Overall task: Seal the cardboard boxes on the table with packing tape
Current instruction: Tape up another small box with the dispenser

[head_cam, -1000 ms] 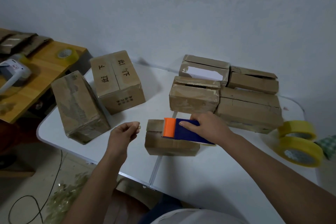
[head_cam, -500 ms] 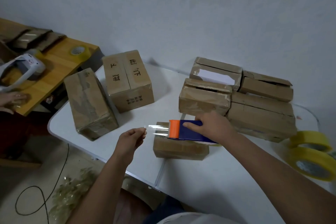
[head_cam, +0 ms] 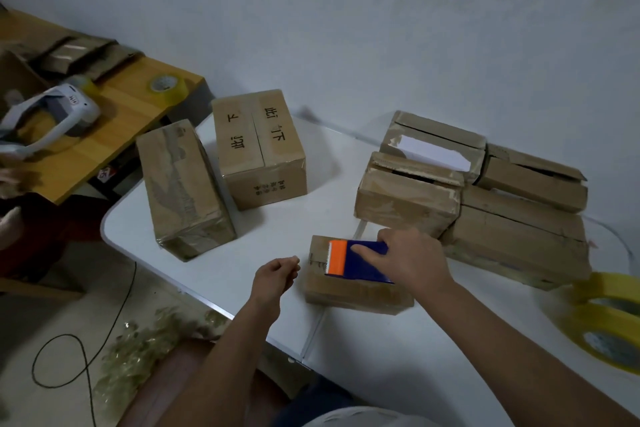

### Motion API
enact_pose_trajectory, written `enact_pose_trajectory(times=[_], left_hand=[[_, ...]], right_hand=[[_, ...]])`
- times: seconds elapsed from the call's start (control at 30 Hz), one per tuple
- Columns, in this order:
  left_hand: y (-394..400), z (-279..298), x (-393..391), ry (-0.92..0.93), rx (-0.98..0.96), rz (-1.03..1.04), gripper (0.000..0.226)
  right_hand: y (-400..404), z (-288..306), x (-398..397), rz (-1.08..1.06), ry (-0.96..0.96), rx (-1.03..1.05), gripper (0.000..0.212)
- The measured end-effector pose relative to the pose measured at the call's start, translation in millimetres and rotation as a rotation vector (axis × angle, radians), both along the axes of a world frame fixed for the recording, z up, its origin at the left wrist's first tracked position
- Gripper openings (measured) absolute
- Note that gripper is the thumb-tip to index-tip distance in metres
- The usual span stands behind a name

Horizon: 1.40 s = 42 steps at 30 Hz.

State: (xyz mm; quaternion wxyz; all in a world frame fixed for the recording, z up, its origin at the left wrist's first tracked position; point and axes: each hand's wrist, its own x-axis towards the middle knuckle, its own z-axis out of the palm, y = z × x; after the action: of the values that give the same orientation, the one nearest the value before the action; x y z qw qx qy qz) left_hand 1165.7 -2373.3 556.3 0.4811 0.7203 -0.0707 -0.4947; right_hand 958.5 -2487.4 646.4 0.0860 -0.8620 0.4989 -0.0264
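Small cardboard box (head_cam: 356, 282) sits near the front edge of the white counter (head_cam: 398, 350), on the seam between its two panels. Right hand (head_cam: 414, 258) grips a blue tape dispenser (head_cam: 367, 262) with an orange blade end (head_cam: 337, 257), resting on the box top, orange end pointing left. Left hand (head_cam: 275, 279) hovers just left of the box, fingers curled with fingertips pinched together — whether any tape is between them cannot be told. Behind the right hand, a cluster of four worn boxes (head_cam: 408, 198) packed touching each other, flaps loose; one at the back shows a white sheet (head_cam: 434, 152) through its gap. To the left, well apart from the small box, two taped boxes: a tall one (head_cam: 183, 187) tilted, and a printed box (head_cam: 259, 149) with black characters on top, just beside it. Two yellow tape rolls (head_cam: 609, 333) lie at the right edge of the counter, partly cut by the frame. Nothing lies between the hands and the small box. Far left — a wooden bench (head_cam: 114, 128) carrying a tape roll (head_cam: 166, 85), a white handheld device (head_cam: 48, 118) and flattened cardboard (head_cam: 76, 55); a blurred hand of another person (head_cam: 14, 175) at its edge. Floor below shows a black cable (head_cam: 86, 343) and crumpled clear tape scraps (head_cam: 145, 347). Plain pale wall (head_cam: 346, 10) behind, dim light.
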Motion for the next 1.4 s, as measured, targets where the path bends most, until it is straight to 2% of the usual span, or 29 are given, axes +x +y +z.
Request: enact_pose_trajectory(times=[0.13,0.3,0.4,0.53,0.63,0.73,0.87,0.93,1.0,1.07,1.17,1.27,1.4], left_hand=[[-1.9,-5.0,-11.3,-0.018,-0.021,-0.069,0.018],[-5.8,-5.7,-21.7,-0.182,0.000,-0.195,0.023],[-10.6,-7.1,-18.3,-0.293,0.077,-0.277,0.024],[-4.8,-4.5,-8.4,-0.325,0.232,-0.412,0.029],[3.4,6.0,-2.4,-0.441,0.082,-0.423,0.019],[13.2,24.3,-9.4,-0.439,-0.105,-0.380,0.032],[24.5,21.5,-14.8,-0.468,-0.075,-0.744,0.057],[22.7,22.2,-2.9,-0.489,-0.081,-0.906,0.078],[13.5,25.6,9.8,-0.609,-0.121,-1.037,0.102],[-2.7,24.6,15.8,-0.830,-0.183,-1.199,0.116],[-26.1,18.1,12.9,-1.036,-0.207,-1.368,0.118],[-33.7,11.2,16.7,-1.078,-0.302,-1.309,0.111],[-30.6,3.4,23.7,-1.077,-0.367,-1.274,0.111]], right_hand=[[-1.4,-1.1,0.8,-0.007,-0.012,0.007,0.063],[0.5,-2.3,0.8,-0.022,-0.006,0.011,0.061],[1.5,-2.0,1.8,-0.027,-0.013,0.008,0.057],[1.1,0.4,2.4,-0.033,0.002,0.028,0.056],[2.0,1.0,2.1,-0.043,0.006,0.026,0.055],[3.6,1.3,3.2,-0.053,0.003,0.015,0.054],[1.2,2.1,6.2,-0.054,0.008,0.026,0.055],[0.2,3.0,7.7,-0.049,0.021,0.027,0.056],[0.5,4.5,8.8,-0.041,0.027,0.021,0.057],[1.6,6.8,10.2,-0.033,0.032,0.021,0.055],[-2.1,10.0,10.3,0.008,0.113,0.075,0.058],[-10.3,16.7,8.4,0.073,0.204,0.141,0.067],[-19.4,21.6,4.4,0.097,0.172,0.248,0.067]])
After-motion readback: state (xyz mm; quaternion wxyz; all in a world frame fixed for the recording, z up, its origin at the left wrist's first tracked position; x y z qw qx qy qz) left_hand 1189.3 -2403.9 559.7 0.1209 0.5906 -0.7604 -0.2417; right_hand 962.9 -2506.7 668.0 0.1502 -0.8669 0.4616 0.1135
